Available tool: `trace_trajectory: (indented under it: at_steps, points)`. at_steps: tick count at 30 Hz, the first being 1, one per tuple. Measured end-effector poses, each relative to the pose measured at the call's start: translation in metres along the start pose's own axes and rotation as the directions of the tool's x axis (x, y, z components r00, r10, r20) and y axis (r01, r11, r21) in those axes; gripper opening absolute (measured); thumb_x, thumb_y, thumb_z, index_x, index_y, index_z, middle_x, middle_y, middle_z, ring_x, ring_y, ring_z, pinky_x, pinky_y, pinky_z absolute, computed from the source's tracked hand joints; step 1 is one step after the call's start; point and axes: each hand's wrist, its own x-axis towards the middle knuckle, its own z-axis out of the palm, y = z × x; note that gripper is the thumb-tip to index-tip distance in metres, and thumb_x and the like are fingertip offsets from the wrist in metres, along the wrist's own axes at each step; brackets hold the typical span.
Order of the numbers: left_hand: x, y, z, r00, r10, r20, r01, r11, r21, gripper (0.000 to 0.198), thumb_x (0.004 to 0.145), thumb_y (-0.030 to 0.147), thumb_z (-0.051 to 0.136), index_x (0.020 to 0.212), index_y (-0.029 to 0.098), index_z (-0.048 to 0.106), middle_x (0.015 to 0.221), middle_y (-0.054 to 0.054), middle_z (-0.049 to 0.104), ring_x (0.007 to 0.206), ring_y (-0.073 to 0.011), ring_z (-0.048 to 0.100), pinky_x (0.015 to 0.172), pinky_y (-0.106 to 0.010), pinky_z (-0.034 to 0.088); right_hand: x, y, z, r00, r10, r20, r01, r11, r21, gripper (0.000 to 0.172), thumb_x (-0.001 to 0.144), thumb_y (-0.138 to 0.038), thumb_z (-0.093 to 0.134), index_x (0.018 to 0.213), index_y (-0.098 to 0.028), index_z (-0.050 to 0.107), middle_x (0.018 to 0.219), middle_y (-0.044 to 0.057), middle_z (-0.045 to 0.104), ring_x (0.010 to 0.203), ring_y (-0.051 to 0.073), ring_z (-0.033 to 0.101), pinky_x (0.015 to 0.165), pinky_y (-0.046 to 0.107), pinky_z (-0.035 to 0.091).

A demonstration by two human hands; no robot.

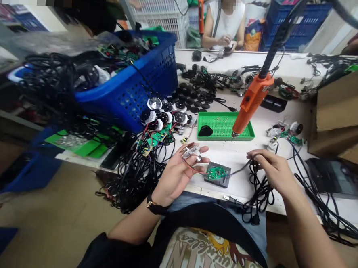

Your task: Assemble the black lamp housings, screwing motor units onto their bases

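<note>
My left hand [176, 176] is turned palm up over the table edge, its fingers curled around a small silver metal part [191, 153] with a red wire [192, 167]. My right hand [270, 170] pinches a thin dark wire [240, 170] between thumb and fingers. That wire runs to a green circuit board [216, 173], which lies on a dark grey plate [221, 181] between my hands. A heap of black cables [262, 191] lies just below my right hand.
An orange electric screwdriver [252, 104] hangs over a green tray [224, 126] of small screws. A blue basket [139, 95] holds cables and boards. White dome units [180, 118] and tangled cables [136, 176] cover the table. A co-worker [225, 25] sits opposite.
</note>
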Motion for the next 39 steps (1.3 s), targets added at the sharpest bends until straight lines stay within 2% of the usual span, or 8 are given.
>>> trace_trajectory:
  at_steps: [5,19,22,25,30,34,37,39]
  points:
    - [-0.002,0.027,-0.005,0.993,0.1,-0.069,-0.1,0.995,-0.006,0.011,0.091,0.023,0.081,0.099,0.017,0.078,0.113,-0.006,0.081,0.077,-0.0131,0.075,0.064,-0.017,0.064,0.005,0.018,-0.01,0.953,0.099,0.287,-0.162,0.965,0.204,0.048,0.094,-0.055,0.064,0.125,-0.018,0.069,0.115,0.013,0.079,0.095,0.025,0.078,0.092,0.045,0.063]
    - [0.003,0.061,0.025,0.955,0.137,-0.264,-0.188,0.966,-0.18,0.039,0.112,0.023,0.027,0.107,0.012,0.065,0.099,-0.013,0.076,0.064,-0.0094,0.064,0.053,-0.014,0.059,-0.063,0.021,-0.009,0.927,-0.093,0.362,0.287,0.798,-0.53,0.013,0.096,-0.026,0.069,0.107,-0.022,0.074,0.108,0.008,0.079,0.107,0.03,0.073,0.117,0.063,0.04]
    - [-0.004,0.076,0.026,0.937,0.193,-0.29,-0.25,0.953,-0.173,0.04,0.113,0.025,0.025,0.11,0.014,0.063,0.094,-0.009,0.076,0.06,-0.0076,0.062,0.052,-0.014,0.057,-0.07,0.023,-0.007,0.882,-0.426,0.202,0.466,0.725,-0.507,0.018,0.097,-0.014,0.06,0.105,-0.025,0.072,0.1,0.005,0.079,0.096,0.026,0.074,0.111,0.062,0.048]
    - [-0.012,0.085,0.026,0.921,0.267,-0.284,-0.3,0.951,-0.078,0.041,0.114,0.022,0.024,0.108,0.016,0.064,0.095,-0.007,0.078,0.058,-0.0084,0.064,0.046,-0.015,0.054,-0.069,0.025,0.004,0.663,-0.723,-0.194,0.58,0.66,-0.477,0.034,0.091,-0.003,0.06,0.113,-0.027,0.067,0.115,0.007,0.078,0.108,0.025,0.075,0.104,0.054,0.059]
    - [-0.019,0.103,0.017,0.881,0.407,-0.242,-0.389,0.913,0.119,0.04,0.113,0.018,0.026,0.104,0.018,0.065,0.099,-0.005,0.08,0.056,-0.0097,0.067,0.044,-0.017,0.053,-0.051,0.014,0.028,0.5,-0.709,-0.497,0.611,0.696,-0.378,0.032,0.088,0.0,0.06,0.109,-0.025,0.059,0.134,0.009,0.073,0.133,0.029,0.067,0.112,0.06,0.056]
    - [-0.009,0.135,-0.001,0.818,0.563,-0.118,-0.508,0.802,0.314,0.013,0.106,0.019,0.055,0.099,0.018,0.066,0.104,-0.001,0.078,0.065,-0.0096,0.069,0.046,-0.017,0.051,-0.053,-0.022,0.05,0.66,-0.484,-0.575,0.602,0.799,0.018,0.019,0.094,-0.012,0.061,0.107,-0.026,0.057,0.127,0.01,0.075,0.124,0.03,0.072,0.105,0.058,0.06]
    - [0.022,0.164,-0.019,0.738,0.672,0.064,-0.584,0.587,0.561,0.027,0.089,0.023,0.081,0.109,0.026,0.063,0.11,0.002,0.074,0.072,-0.0121,0.069,0.048,-0.02,0.048,-0.064,-0.057,0.088,0.935,-0.282,-0.213,0.342,0.874,0.345,0.008,0.102,-0.028,0.057,0.109,-0.025,0.056,0.108,0.009,0.078,0.092,0.022,0.078,0.079,0.039,0.065]
    - [0.053,0.179,-0.028,0.73,0.662,0.168,-0.518,0.377,0.768,0.038,0.09,0.027,0.079,0.12,0.033,0.056,0.117,0.004,0.07,0.074,-0.0118,0.068,0.052,-0.022,0.046,-0.069,-0.076,0.125,0.969,-0.188,0.161,0.09,0.872,0.481,0.013,0.104,-0.038,0.052,0.102,-0.024,0.052,0.088,0.003,0.074,0.075,0.019,0.074,0.067,0.031,0.061]
